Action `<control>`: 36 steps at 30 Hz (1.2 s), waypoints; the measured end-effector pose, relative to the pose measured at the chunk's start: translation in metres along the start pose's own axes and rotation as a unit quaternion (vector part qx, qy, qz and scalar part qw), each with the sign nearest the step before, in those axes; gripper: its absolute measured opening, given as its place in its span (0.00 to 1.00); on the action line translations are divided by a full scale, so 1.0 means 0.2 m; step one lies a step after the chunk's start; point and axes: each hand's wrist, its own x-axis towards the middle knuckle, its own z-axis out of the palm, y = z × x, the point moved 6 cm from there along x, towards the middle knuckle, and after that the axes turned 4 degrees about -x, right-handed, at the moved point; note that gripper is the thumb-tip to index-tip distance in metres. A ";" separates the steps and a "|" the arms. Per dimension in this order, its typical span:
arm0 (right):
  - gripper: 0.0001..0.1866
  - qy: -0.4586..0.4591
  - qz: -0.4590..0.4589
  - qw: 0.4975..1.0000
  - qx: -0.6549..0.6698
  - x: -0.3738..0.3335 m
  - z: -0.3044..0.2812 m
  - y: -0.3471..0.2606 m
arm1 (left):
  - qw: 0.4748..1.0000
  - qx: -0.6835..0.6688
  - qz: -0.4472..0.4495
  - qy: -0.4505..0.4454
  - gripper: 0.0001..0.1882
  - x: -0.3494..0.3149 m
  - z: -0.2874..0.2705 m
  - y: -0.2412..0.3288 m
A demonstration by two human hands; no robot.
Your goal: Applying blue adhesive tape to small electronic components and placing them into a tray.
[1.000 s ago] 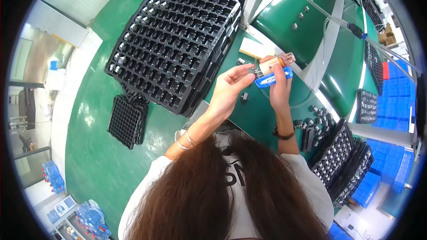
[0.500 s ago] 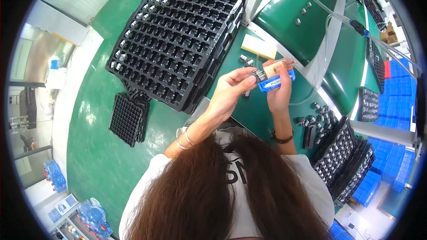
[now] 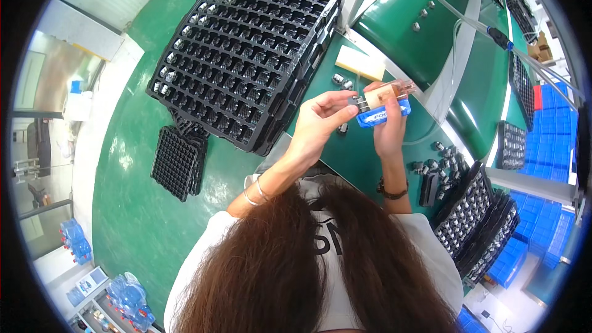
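Note:
Over the green bench, my left hand (image 3: 322,124) pinches a small silver-and-black part (image 3: 356,105) between thumb and fingertips. My right hand (image 3: 389,131) is closed around a hand-held fixture (image 3: 381,95) with a tan block, a blue strip beneath and a clear piece at its far end. The small part sits right against the left end of the fixture, where thin pins show; whether it is seated on them I cannot tell. Just beyond my left fingertips, several loose silver parts (image 3: 341,81) lie near a pale yellow block (image 3: 360,63).
A large black tray (image 3: 237,55) with rows of pockets, some filled, stands at the left. More loose parts (image 3: 447,163) and filled black trays (image 3: 472,209) lie at the right. Beyond the bench runs a green belt (image 3: 401,6); a cable (image 3: 459,18) hangs across it.
My right hand and the fixture have shifted very slightly to the right. My left hand keeps its pinch on the small part in nearly the same place.

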 end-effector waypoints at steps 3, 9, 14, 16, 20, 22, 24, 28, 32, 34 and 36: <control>0.15 -0.029 -0.008 1.000 -0.008 -0.01 0.02 0.00 | 1.000 0.009 0.004 -0.019 0.16 -0.01 0.00 -0.01; 0.14 -0.022 0.013 1.000 -0.017 0.01 0.01 0.09 | 1.000 0.012 -0.007 -0.004 0.20 -0.01 -0.07 -0.06; 0.17 0.069 -0.072 0.948 -0.302 0.31 -0.26 0.20 | 0.985 0.140 0.099 0.035 0.25 -0.01 -0.19 0.15; 0.17 0.074 -0.082 0.914 -0.390 0.41 -0.29 0.23 | 0.971 0.192 0.117 0.075 0.22 -0.03 -0.28 0.28; 0.18 0.069 -0.075 0.886 -0.451 0.48 -0.29 0.32 | 0.933 0.229 0.210 0.182 0.18 -0.11 -0.55 0.54; 0.19 0.054 -0.077 0.891 -0.444 0.49 -0.27 0.33 | 0.913 0.232 0.244 0.230 0.16 -0.14 -0.71 0.65; 0.22 0.048 -0.080 0.874 -0.477 0.50 -0.25 0.34 | 0.882 0.279 0.272 0.264 0.15 -0.18 -0.87 0.77; 0.21 0.056 -0.093 0.859 -0.501 0.52 -0.27 0.40 | 0.754 0.450 0.329 0.347 0.13 -0.24 -1.14 0.95; 0.33 0.029 -0.080 0.934 -0.346 0.44 -0.23 0.25 | 0.576 0.673 0.284 0.366 0.16 -0.29 -1.19 1.08; 0.30 0.054 -0.141 0.907 -0.393 0.43 -0.35 0.24 | 0.556 0.705 0.277 0.344 0.16 -0.29 -1.22 1.09; 0.24 0.082 -0.102 0.942 -0.308 0.40 -0.43 0.25 | 0.547 0.740 0.216 0.327 0.16 -0.24 -1.31 1.08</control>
